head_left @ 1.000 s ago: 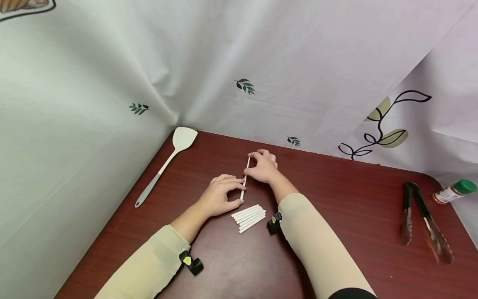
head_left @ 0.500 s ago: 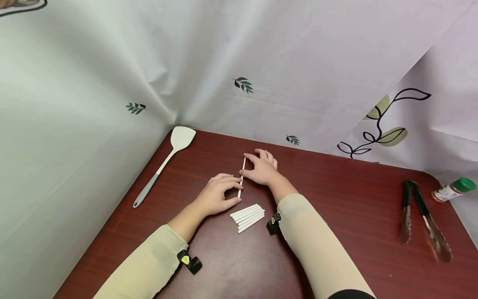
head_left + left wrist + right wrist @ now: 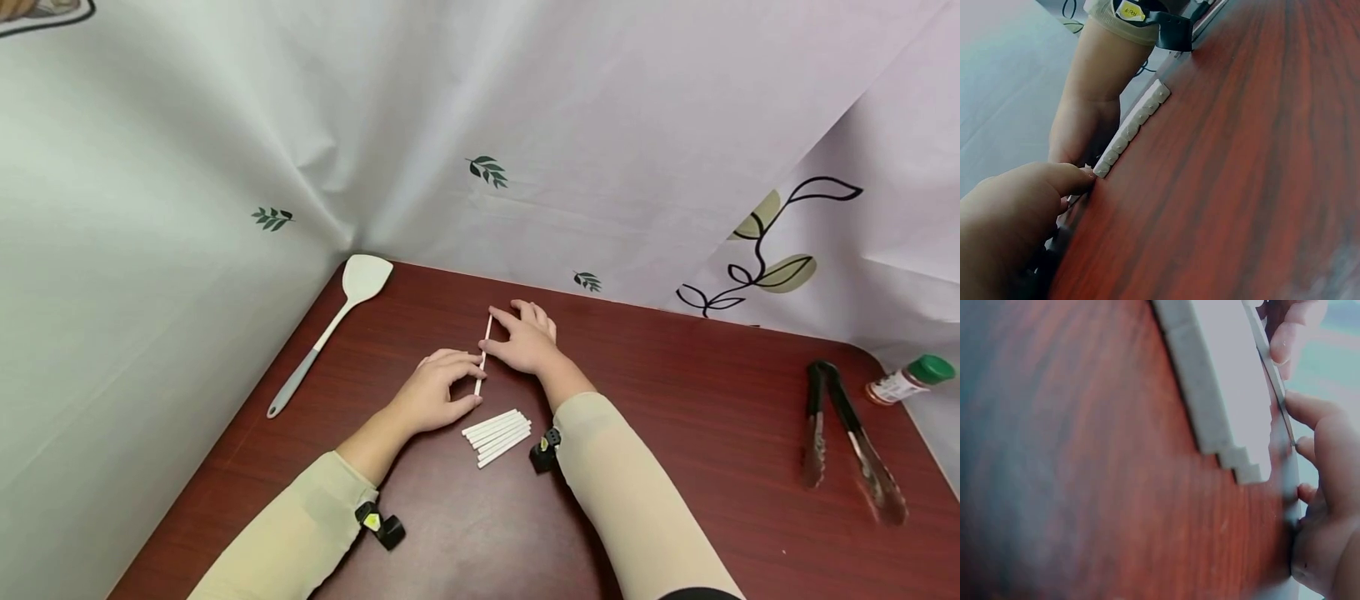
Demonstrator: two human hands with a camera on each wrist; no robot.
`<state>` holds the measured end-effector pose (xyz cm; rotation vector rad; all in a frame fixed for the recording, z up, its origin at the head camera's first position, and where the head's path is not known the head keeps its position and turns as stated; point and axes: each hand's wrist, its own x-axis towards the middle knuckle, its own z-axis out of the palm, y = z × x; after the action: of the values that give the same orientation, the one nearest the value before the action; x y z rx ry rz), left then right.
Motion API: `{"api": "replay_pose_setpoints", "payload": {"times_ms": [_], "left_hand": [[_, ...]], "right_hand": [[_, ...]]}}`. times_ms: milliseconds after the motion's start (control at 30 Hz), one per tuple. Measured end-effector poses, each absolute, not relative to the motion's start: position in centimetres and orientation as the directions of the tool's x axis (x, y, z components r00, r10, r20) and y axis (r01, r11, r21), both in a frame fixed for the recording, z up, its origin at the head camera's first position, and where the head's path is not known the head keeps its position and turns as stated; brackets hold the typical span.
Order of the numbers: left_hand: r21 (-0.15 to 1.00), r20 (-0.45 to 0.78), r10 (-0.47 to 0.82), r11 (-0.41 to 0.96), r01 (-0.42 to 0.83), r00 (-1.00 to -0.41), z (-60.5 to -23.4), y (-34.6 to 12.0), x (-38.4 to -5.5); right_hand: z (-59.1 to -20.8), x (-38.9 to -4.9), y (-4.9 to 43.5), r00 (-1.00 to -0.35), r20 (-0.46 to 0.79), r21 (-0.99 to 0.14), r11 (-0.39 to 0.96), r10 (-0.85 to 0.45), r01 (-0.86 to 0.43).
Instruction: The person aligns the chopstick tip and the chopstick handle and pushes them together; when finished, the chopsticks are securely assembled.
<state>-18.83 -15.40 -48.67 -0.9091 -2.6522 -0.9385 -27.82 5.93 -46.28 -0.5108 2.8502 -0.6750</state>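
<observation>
Just beyond the row of sticks, the left hand and right hand, apart, rest loosely spread fingertips along the thin white stick line, presumably to steady it

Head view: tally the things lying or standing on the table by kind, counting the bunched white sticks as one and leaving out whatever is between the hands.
Bunch of white sticks: 1
Spatula: 1
Tongs: 1
Green-capped bottle: 1
Total: 4
</observation>
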Motion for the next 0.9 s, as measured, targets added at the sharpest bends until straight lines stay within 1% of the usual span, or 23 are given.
{"api": "replay_pose_setpoints", "payload": {"times_ms": [200, 433, 533, 700, 767, 833, 900], "left_hand": [[0.504, 0.368, 0.488, 0.611, 0.611, -0.791, -48.8, -15.0, -18.9], [0.523, 0.409, 0.472, 0.580, 0.624, -0.781, -48.8, -14.6, -18.8], [0.528, 0.441, 0.463, 0.558, 0.640, -0.769, -49.0, -14.5, -18.8], [0.523, 0.494, 0.450, 0.529, 0.668, -0.744, -49.2, -14.7, -18.6], [0.511, 0.510, 0.448, 0.529, 0.678, -0.734, -49.1, -14.7, -18.5], [0.496, 0.531, 0.446, 0.526, 0.691, -0.721, -49.1, -14.8, -18.4], [0.477, 0.551, 0.447, 0.524, 0.706, -0.704, -49.1, -14.7, -18.3]], "right_hand": [[-46.6, -27.7, 6.4, -0.933, -0.069, -0.461, 0.841, -0.352, -0.283], [-46.9, -27.2, 7.3, -0.949, 0.021, -0.559, 0.783, -0.316, -0.273], [-47.2, -26.6, 7.6, -0.946, 0.048, -0.575, 0.766, -0.320, -0.289], [-47.6, -24.6, 8.1, -0.924, 0.075, -0.540, 0.764, -0.374, -0.353], [-47.7, -23.3, 8.3, -0.917, 0.104, -0.496, 0.779, -0.384, -0.383], [-47.5, -22.0, 8.5, -0.908, 0.178, -0.460, 0.783, -0.380, -0.418], [-47.3, -20.6, 8.6, -0.880, 0.286, -0.412, 0.781, -0.379, -0.470]]}}
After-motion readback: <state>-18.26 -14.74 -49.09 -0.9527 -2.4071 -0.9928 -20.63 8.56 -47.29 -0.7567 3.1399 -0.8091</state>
